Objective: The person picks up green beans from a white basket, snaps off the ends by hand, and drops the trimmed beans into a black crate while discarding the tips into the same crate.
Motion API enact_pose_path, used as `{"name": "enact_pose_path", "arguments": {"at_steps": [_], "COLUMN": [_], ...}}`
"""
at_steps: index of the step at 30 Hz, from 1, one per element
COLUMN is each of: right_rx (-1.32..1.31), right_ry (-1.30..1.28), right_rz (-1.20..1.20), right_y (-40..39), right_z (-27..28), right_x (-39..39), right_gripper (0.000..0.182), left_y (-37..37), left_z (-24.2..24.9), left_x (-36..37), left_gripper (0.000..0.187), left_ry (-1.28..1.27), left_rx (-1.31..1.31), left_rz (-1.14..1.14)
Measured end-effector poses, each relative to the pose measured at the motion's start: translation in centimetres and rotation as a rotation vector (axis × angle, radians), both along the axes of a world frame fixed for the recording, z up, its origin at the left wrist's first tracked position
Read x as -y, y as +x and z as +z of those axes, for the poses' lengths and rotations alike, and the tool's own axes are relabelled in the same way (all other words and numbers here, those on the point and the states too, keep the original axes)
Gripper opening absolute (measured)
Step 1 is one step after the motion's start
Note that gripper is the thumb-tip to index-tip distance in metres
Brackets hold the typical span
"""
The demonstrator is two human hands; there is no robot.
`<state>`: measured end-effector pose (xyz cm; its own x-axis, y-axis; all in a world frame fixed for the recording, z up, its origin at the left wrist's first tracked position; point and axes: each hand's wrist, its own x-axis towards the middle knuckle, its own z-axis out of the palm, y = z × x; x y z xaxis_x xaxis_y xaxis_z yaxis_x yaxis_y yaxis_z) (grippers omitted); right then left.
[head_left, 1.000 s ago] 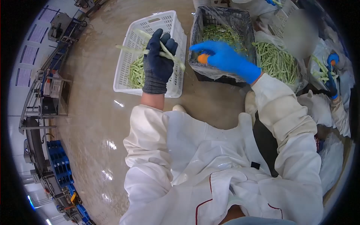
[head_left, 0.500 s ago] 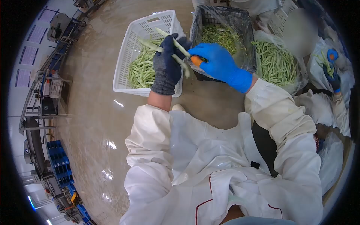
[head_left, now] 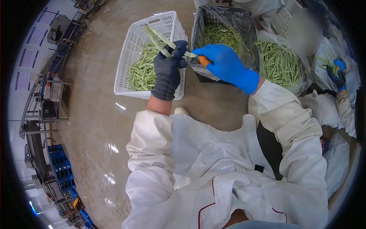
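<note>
Head view, taken from left to right: at the far left, blue crates (head_left: 61, 168) and machinery are being shown along the wall, unchanged across the frames. Next, a white basket (head_left: 133, 38) partly filled with green beans is standing on the wet floor (head_left: 95, 107). Over its right rim, the left hand (head_left: 167, 70) in a dark knitted glove is being held, its fingers clamped around a few pale bean pods (head_left: 160, 38) whose ends are now pointing up and to the far left. A second ago these pods were lying more level across the fingers; since then they have been swung upright and the hand has been brought right, toward the other hand.

Just right of it, the right hand (head_left: 225, 63) in a blue glove is closed on a small orange tool (head_left: 204, 60), which is now being pressed against the near end of a pod; earlier it was held apart, over the dark crate. From this it is judged that another pod end is being trimmed.

Behind the hands, a dark lined crate (head_left: 228, 17) of green trimmings is standing, then an open bag of beans (head_left: 280, 63). At the far right, a co-worker's gloved hand (head_left: 337, 74) is holding beans and has shifted slightly.
</note>
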<state>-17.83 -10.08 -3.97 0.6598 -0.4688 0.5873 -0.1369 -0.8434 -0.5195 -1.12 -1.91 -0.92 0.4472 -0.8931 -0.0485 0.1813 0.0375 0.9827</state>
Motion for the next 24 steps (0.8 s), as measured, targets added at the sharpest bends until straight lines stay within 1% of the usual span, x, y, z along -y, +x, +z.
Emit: {"name": "enact_pose_path", "arguments": {"at_steps": [1,4,7,10,13,14,16,17,19,22,24], "right_rx": [-0.012,-0.038,0.040,0.099,0.133,0.140,0.157,0.117,0.034,0.043,0.001], "right_ry": [-0.017,-0.058,0.044,0.221,0.285,0.261,0.219,0.247,0.301,0.248,-0.037], "right_rz": [0.002,0.063,0.182,-0.059,-0.256,-0.296,-0.376,-0.423,-0.517,-0.498,-0.670], "right_y": [0.0,-0.4,-0.4,-0.8,-2.4,-2.9,-3.9,-4.4,-5.5,-5.9,-5.3], "right_z": [0.0,0.4,0.7,0.8,0.3,0.0,-0.9,-0.8,-0.2,-3.5,-4.7], "right_x": [0.0,0.1,0.7,3.4,7.6,9.0,10.9,11.3,12.0,14.3,13.9], "right_gripper": [0.030,0.029,0.020,0.021,0.024,0.024,0.025,0.027,0.031,0.039,0.043], "left_y": [0.0,0.3,0.2,1.4,2.7,3.8,6.2,8.6,12.7,15.5,16.0], "left_z": [0.0,-0.2,0.4,0.9,1.1,1.2,0.9,0.3,-1.0,-3.9,-5.2], "left_x": [0.0,-0.2,-0.6,-1.3,-2.1,-2.3,-2.5,-2.5,-2.6,-2.9,-3.0], "left_gripper": [0.025,0.025,0.025,0.025,0.022,0.022,0.022,0.023,0.021,0.025,0.030], "left_ry": [0.013,-0.011,-0.023,0.076,0.129,0.120,0.072,0.039,0.086,0.143,0.216], "left_rx": [-0.008,0.081,0.162,0.213,0.266,0.197,0.149,0.058,-0.009,-0.100,-0.117], "left_rz": [-0.001,-0.117,-0.155,-0.310,-0.295,-0.259,-0.038,-0.023,0.143,0.341,0.443]}}
